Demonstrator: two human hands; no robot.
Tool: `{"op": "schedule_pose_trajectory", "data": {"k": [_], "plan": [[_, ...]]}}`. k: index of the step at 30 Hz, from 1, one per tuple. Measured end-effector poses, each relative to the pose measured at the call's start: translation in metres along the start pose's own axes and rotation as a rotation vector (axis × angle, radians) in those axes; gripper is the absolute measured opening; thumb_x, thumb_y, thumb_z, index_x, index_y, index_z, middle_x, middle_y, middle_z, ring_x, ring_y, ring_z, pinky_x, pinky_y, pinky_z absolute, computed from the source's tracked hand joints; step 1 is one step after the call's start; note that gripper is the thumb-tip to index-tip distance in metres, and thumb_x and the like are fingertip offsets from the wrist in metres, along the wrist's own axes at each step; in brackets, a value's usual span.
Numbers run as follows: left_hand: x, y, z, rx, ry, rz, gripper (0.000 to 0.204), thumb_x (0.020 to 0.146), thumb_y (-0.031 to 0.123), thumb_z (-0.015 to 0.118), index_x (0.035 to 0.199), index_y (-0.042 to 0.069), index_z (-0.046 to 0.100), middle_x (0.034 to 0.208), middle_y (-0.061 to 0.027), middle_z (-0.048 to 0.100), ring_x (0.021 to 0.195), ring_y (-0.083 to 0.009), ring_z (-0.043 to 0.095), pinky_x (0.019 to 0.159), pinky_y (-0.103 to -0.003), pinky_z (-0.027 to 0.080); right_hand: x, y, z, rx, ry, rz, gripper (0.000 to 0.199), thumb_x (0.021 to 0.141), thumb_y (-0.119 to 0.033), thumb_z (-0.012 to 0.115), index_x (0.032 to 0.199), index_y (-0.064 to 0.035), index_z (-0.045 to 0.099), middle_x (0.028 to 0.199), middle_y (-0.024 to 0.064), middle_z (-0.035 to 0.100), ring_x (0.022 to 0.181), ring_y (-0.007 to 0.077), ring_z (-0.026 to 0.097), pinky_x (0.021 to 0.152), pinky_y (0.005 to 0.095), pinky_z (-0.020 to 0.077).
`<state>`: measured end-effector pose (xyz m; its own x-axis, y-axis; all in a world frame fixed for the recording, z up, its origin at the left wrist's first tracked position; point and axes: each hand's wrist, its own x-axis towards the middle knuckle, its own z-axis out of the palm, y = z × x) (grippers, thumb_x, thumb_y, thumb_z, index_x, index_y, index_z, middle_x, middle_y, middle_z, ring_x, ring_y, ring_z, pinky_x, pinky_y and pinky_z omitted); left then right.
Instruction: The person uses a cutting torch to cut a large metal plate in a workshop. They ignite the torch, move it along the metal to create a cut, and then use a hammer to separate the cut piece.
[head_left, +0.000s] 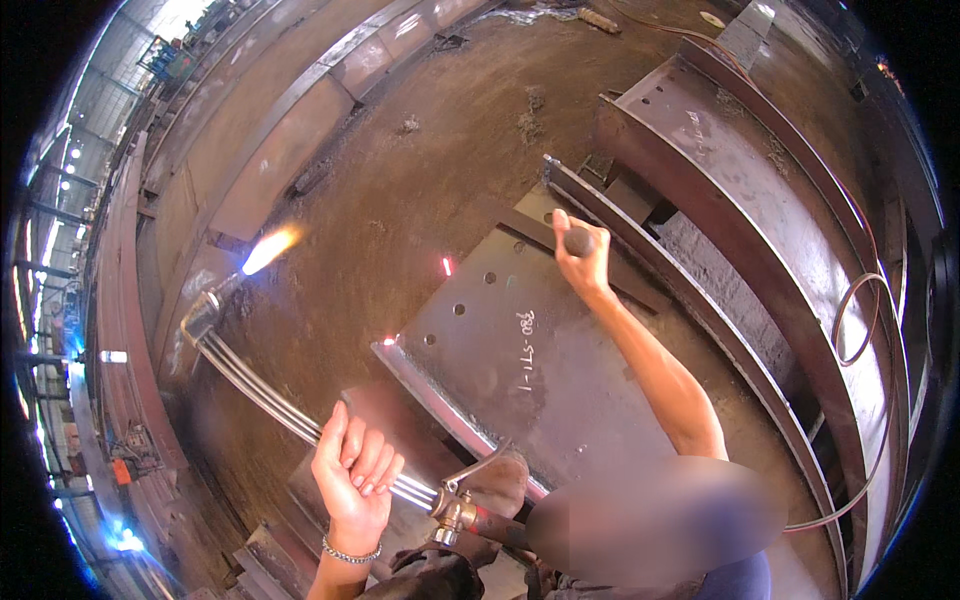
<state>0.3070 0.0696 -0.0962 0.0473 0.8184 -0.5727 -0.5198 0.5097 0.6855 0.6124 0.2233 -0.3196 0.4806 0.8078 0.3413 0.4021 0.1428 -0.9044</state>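
Holds with the left hand, with a silvery chain bracelet at the wrist, a long gas torch of thin, parallel, silvery metal tubes. Has this grip closed around the tubes, nearer to the brass-coloured valve than to the bent, dull metal head. From this head, at the left, sends out a bright flame, blue-white at the root and orange at the tip, directed upward to the right, over the brown dirt floor. Holds up the right hand over the far part of a flat, dark grey steel plate with round holes and white handwritten marks. Has this grip clenched around a dark, round-ended thing; cannot tell its kind, with only the end visible. To the right of the plate, has long, red-brown steel beams, with a thin reddish hose looping beside them.
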Motion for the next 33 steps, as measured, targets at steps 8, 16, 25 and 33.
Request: {"op": "schedule_pose_trajectory", "data": {"k": [8,16,25,33], "plan": [[-0.008,-0.002,0.001,-0.004,-0.068,0.064,0.055,0.112,0.036,0.04,0.06,0.02,0.031,0.044,0.0073,0.026,0.034,-0.0064,0.021,0.037,-0.023,0.024,-0.081,-0.001,-0.119,-0.143,-0.006,0.199,0.053,0.103,-0.032,0.065,0.065,-0.0016,0.044,0.061,0.0072,0.028,0.059,0.0088,0.03,0.05,0.035,0.0298],[-0.012,-0.004,-0.006,-0.048,-0.118,0.065,0.054,0.113,0.034,0.038,0.061,0.02,0.033,0.044,0.0078,0.028,0.034,-0.0054,0.024,0.035,-0.022,0.025,-0.131,-0.001,-0.237,0.042,-0.113,0.432,0.057,0.104,-0.038,0.063,0.057,-0.0115,0.044,0.056,-0.0064,0.041,0.053,0.0057,0.035,0.049,0.0287,0.0257],[-0.022,-0.002,-0.014,-0.046,-0.124,0.114,0.054,0.113,0.032,0.038,0.06,0.02,0.033,0.045,0.0082,0.028,0.035,-0.0044,0.023,0.036,-0.021,0.024,-0.238,-0.04,-0.218,0.116,-0.428,0.34,0.046,0.101,-0.021,0.064,0.059,-0.0031,0.054,0.051,0.0017,0.047,0.05,0.0105,0.042,0.049,0.0325,0.0326],[-0.039,-0.001,-0.019,-0.05,-0.092,0.131,0.054,0.113,0.032,0.038,0.06,0.021,0.033,0.044,0.0083,0.027,0.034,-0.0043,0.023,0.035,-0.021,0.023,-0.252,-0.102,-0.087,0.152,-0.665,0.328,0.039,0.101,-0.021,0.064,0.07,0.0012,0.056,0.065,0.0132,0.031,0.057,0.0139,0.032,0.05,0.0359,0.0366]]}}
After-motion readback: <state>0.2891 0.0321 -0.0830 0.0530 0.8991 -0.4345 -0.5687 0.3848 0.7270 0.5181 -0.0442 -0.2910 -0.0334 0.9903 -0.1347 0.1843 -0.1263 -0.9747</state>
